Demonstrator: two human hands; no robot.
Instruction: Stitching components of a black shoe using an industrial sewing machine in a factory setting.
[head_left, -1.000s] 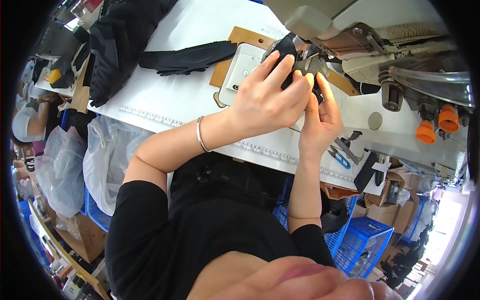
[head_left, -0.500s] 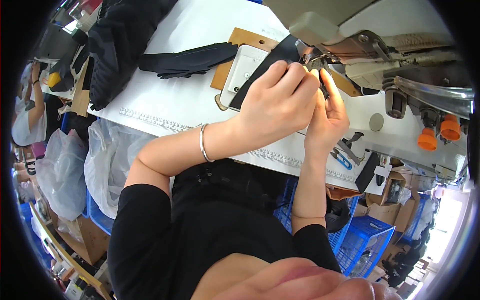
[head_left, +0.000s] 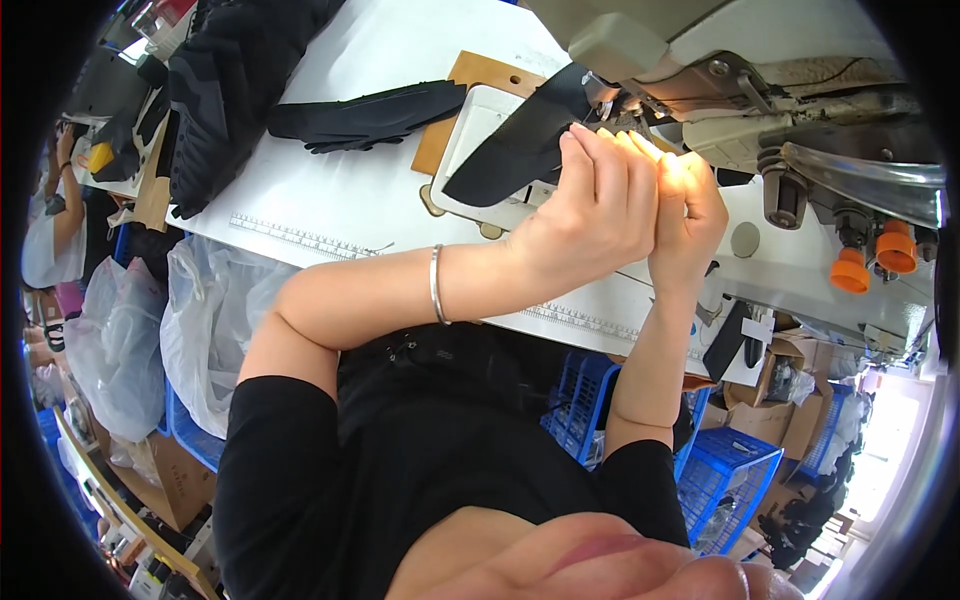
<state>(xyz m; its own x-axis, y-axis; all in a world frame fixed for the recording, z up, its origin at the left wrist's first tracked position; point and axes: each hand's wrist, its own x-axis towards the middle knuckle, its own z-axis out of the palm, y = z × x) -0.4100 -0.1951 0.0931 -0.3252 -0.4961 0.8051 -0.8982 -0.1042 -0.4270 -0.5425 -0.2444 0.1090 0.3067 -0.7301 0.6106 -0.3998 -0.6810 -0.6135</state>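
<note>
Under the head of a sewing machine point(head_left: 620, 55), a flat black piece of material point(head_left: 515, 155) lies slantwise, its far end near the needle area. My left hand point(head_left: 600, 205), with a silver bangle on its wrist, is closed at the piece's near right edge, fingers bent and thumb out of sight. Close against it, my right hand point(head_left: 688, 225) has its fingers pinched together under the machine's bright lamp. Whatever lies between the right fingertips is hidden by glare and by the fingers.
Ribbed black pieces point(head_left: 370, 115) lie left of a brown board point(head_left: 435, 145); a larger black pile point(head_left: 225, 100) is beyond them. A measuring tape point(head_left: 300, 235) runs along the table's front edge. Orange knobs point(head_left: 850, 270) hang at right. Plastic bags point(head_left: 205, 330) and blue crates point(head_left: 730, 460) stand below.
Both hands have shifted right, and the left has turned, uncovering more of the black piece. My right wrist now covers most of the blue-handled tool on the table.
</note>
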